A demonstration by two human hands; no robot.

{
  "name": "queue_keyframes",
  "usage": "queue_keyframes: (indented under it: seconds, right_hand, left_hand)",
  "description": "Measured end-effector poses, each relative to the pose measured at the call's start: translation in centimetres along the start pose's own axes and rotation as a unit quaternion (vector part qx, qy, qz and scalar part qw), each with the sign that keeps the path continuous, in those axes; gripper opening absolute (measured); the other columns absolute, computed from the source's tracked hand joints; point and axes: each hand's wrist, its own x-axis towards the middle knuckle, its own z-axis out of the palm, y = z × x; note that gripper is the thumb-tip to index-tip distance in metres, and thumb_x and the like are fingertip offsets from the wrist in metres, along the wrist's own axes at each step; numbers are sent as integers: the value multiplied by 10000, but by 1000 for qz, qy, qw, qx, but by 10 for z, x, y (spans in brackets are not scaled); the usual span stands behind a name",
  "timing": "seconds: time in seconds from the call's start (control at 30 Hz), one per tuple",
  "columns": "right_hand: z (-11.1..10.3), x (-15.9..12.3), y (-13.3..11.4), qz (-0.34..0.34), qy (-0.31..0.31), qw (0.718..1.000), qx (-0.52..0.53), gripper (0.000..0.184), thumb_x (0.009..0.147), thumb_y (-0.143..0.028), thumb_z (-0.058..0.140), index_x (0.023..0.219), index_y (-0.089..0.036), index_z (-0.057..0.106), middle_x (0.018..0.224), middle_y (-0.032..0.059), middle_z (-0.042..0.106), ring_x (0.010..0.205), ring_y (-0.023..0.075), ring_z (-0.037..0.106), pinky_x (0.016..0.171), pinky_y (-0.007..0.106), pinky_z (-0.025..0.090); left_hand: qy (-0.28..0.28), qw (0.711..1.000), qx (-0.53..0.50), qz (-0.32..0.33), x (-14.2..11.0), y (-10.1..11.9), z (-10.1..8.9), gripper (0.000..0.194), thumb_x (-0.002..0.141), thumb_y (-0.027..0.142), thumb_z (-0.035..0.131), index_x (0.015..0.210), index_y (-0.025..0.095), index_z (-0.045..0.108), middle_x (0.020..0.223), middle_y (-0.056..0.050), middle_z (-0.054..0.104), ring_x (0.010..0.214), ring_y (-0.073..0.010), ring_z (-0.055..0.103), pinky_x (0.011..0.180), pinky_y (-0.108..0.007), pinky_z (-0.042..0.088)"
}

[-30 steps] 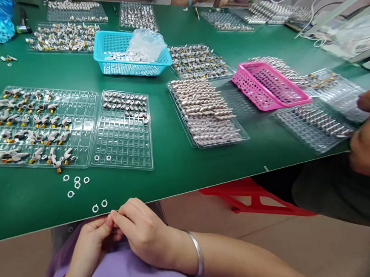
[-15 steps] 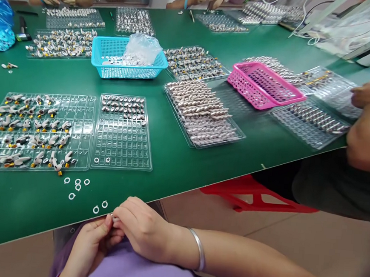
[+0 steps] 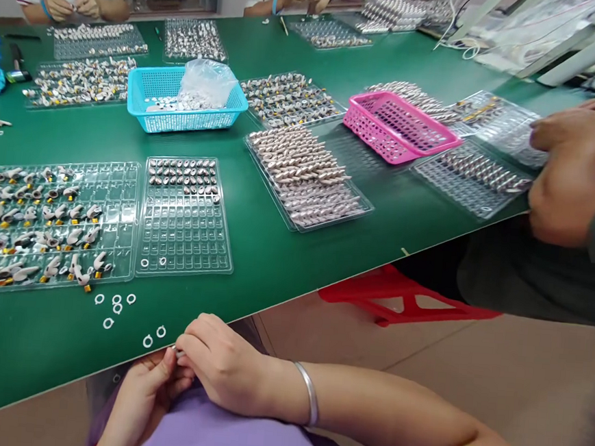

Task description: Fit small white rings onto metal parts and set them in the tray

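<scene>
My left hand [image 3: 146, 388] and my right hand [image 3: 224, 367] meet at the table's front edge, above my lap. Both are closed in a pinch on one small whitish piece [image 3: 179, 352], mostly covered by fingers, so its kind is unclear. Just beyond them lie several loose white rings [image 3: 147, 341] with tiny tabs. Behind the rings, a clear tray [image 3: 124, 237] holds white earbud-like parts with yellow tabs. Beside it, another clear tray [image 3: 188, 238] has rows of small dark-and-white pieces at its far end and two rings near its front.
A blue basket [image 3: 182, 123] holds small white pieces and a plastic bag. Right of it are stacked trays of pale stems [image 3: 302, 161] and a pink basket [image 3: 386, 146]. A co-worker's hand [image 3: 574, 176] is at right; two people work across the table. A red stool [image 3: 389, 295] stands below.
The view has shifted slightly, so the table's things sit a little further left. My hands keep their pinch on the small piece, nearly unmoved.
</scene>
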Motion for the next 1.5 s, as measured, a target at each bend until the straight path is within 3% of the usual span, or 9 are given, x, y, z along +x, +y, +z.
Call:
queue_keyframes:
  seconds: [0.23,0.4,0.53,0.6,0.8,0.97,1.1,1.2,1.5]
  right_hand:
    - [3,-4,4,-3,39,999,37,213,922,-102,447,763,-119,587,749,65,552,678,155,428,647,272,410]
    - [-6,-7,5,-38,100,989,98,200,953,-132,457,843,-120,624,772,61,594,696,139,483,648,230,459]
    - [-20,-3,2,-54,118,987,100,205,968,-125,437,892,-129,628,771,54,613,701,130,519,650,218,477]
    - [-25,0,0,-58,122,986,94,188,970,-134,445,913,-129,624,775,60,628,705,133,533,654,225,488]
    - [-24,7,-4,-77,170,978,93,151,949,-117,469,890,-130,607,759,66,639,662,137,529,638,243,504]
    - [-37,14,-3,-24,141,966,216,143,913,-173,578,1034,-100,603,856,91,601,769,147,560,696,243,541]
    - [-50,17,1,22,50,946,319,262,937,-159,529,1188,-143,601,937,83,582,856,141,584,772,256,550]
    - [-48,18,4,41,23,934,353,237,941,-158,530,1146,-160,649,906,66,610,818,127,601,751,241,542]
    - [-27,12,2,119,98,874,460,142,851,-264,690,945,-162,722,849,51,670,714,106,641,666,212,545]
  left_hand:
    - [-14,998,57,30,-2,-2,-5,311,628,419,852,811,175,792,777,-41,760,718,-146,684,641,-203,562]
    - [-39,984,150,83,-14,12,-5,258,679,373,825,860,190,807,801,-51,766,739,-167,658,695,-209,527]
    - [-51,903,362,224,-27,27,-1,168,801,332,713,912,247,805,891,-49,775,811,-211,668,765,-239,500]
    - [-42,879,403,253,-30,30,2,186,811,343,692,934,253,799,891,-57,773,787,-224,671,744,-254,508]
    - [-33,932,302,195,-29,29,8,264,725,432,758,858,206,783,717,-37,727,664,-202,639,661,-257,528]
    - [-21,920,317,231,-34,34,13,225,797,420,700,814,202,754,748,-22,691,734,-184,616,690,-221,504]
    - [-81,922,318,208,-42,40,20,284,850,467,623,829,201,718,729,-13,664,696,-166,596,678,-229,500]
    - [-100,922,320,197,-44,41,24,304,853,484,614,841,193,701,682,-5,649,661,-158,591,677,-238,497]
    - [-83,915,345,194,-40,35,21,424,852,568,564,689,184,641,605,-10,644,622,-159,591,657,-237,462]
